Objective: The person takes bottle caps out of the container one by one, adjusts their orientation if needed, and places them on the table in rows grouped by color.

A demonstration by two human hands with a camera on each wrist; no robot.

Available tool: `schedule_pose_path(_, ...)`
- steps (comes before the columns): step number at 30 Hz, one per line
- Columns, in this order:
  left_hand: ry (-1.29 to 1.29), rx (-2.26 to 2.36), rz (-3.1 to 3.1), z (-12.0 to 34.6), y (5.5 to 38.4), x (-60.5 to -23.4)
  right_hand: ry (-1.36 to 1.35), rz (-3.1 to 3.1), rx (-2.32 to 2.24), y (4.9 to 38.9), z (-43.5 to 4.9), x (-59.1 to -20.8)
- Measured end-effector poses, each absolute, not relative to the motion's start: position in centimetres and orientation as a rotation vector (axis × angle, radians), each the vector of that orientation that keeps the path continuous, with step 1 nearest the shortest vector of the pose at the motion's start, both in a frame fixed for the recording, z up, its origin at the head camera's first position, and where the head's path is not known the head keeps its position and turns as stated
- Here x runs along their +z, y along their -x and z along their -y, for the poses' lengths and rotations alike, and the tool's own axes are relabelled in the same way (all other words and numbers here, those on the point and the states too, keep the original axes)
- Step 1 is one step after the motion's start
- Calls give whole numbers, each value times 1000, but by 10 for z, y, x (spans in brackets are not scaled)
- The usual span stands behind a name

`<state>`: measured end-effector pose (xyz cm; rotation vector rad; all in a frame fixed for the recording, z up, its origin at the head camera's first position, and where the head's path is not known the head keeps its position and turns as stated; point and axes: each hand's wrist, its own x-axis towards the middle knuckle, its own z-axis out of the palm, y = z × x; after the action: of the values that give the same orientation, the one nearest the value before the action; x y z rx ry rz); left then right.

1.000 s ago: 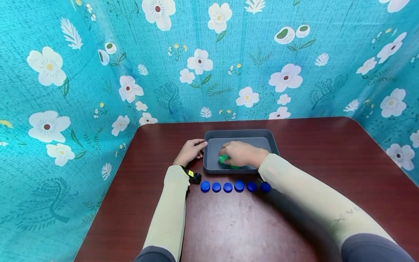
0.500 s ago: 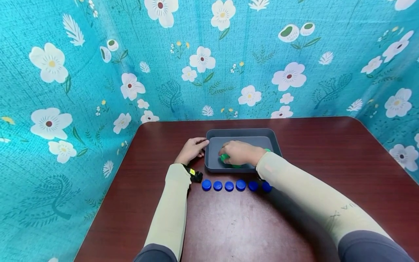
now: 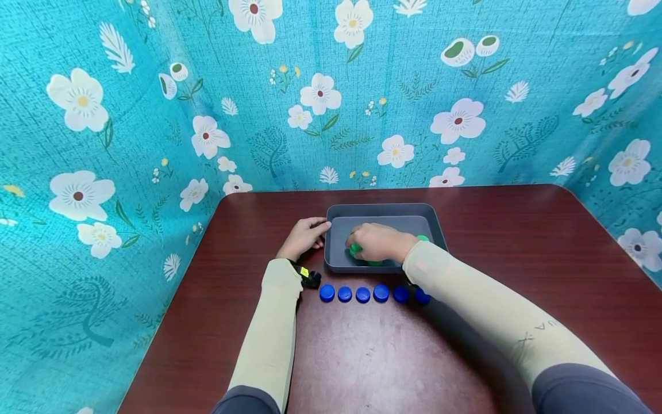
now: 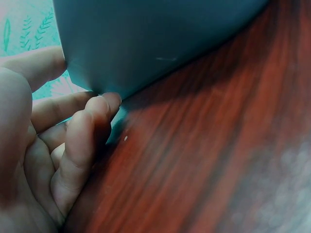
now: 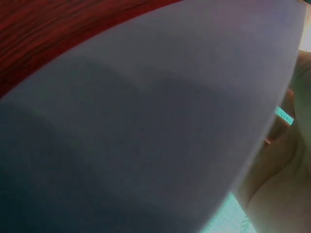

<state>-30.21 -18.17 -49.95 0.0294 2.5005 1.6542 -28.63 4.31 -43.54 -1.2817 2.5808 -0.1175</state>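
In the head view, my left hand (image 3: 303, 238) holds the left side of a dark grey rectangular tray (image 3: 335, 268). The left wrist view shows one digit on the edge of the tray wall (image 4: 160, 43) and curled fingers (image 4: 80, 138) low against it by the tabletop. My right hand (image 3: 380, 241) reaches down inside the tray, its fingers pinching a green bottle cap (image 3: 354, 249). Below that hand another green cap (image 3: 374, 263) partly shows, and a third green cap (image 3: 423, 237) peeks out behind the wrist. The tray wall hides the right fingertips in the right wrist view.
In front of the tray, a row of several blue bottle caps (image 3: 363, 295) lies on the dark red wooden table (image 3: 341, 356). The right forearm passes over the row's right end. A turquoise floral curtain (image 3: 289, 86) hangs behind the table and along its sides.
The whole head view has shifted slightly. The third green cap has come into sight behind the right wrist. Both hands keep nearly the same places at the tray.
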Motion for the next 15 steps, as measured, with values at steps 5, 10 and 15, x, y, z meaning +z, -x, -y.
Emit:
schedule_pose_path(5,-29,1661,-2497,181,302,-499,1292,-2584,-127,285,-42,-436)
schedule_pose_path(10,-34,1661,-2500,181,303,-499,1287,-2597,-128,283,-42,-435)
schedule_pose_path(15,-32,1664,-2490,182,303,-499,1303,-2601,-144,283,-42,-436)
